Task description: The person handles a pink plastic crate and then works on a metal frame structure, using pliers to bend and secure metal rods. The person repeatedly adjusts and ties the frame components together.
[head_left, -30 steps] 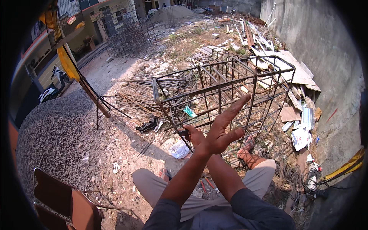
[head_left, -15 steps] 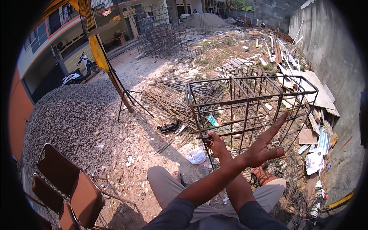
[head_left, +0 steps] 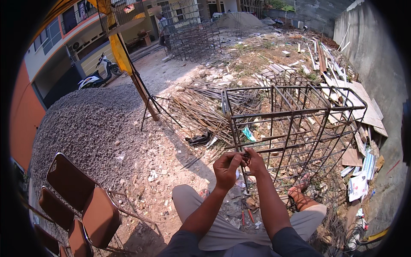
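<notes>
- Both hands, left hand [head_left: 227, 168] and right hand [head_left: 255, 162], touch, pinched together on a thin wire at the rebar cage [head_left: 295, 124]
- Cage's horizontal bar runs left-right, directly ahead, equally near both

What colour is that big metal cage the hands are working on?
The rebar cage is rusty brown, with dark grey bars. The head view, the only one, shows it.

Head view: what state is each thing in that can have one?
Left hand: fingers pinched at a cage bar.
Right hand: fingers closed at the same bar.
Rebar cage: upright, open-topped.
Loose rebar pile: lying flat.
Brown chairs: tipped over.
Scooter: parked upright.
</notes>
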A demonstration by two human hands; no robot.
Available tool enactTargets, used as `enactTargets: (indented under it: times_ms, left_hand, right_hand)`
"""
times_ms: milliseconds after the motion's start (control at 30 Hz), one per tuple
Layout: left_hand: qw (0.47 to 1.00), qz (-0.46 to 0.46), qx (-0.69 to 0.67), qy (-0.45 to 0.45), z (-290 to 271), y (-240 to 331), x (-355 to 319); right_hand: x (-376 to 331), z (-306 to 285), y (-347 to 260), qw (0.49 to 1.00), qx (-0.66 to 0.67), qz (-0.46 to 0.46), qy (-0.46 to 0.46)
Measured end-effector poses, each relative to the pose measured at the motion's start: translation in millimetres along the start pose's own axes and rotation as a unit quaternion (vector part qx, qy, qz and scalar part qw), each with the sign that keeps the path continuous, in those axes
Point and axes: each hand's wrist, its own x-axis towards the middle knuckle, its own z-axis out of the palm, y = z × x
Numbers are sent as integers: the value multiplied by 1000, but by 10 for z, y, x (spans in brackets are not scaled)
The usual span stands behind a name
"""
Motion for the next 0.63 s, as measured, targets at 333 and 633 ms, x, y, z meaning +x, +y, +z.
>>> enactTargets:
  times_ms: [333,633]
  left_hand:
    - [955,-291,34,46,-894,-889,251]
    - [972,-230,24,45,-758,-945,126]
  right_hand:
    - [-93,146,-5,999,-13,-17,32]
    - [-124,125,-80,998,-45,33,42]
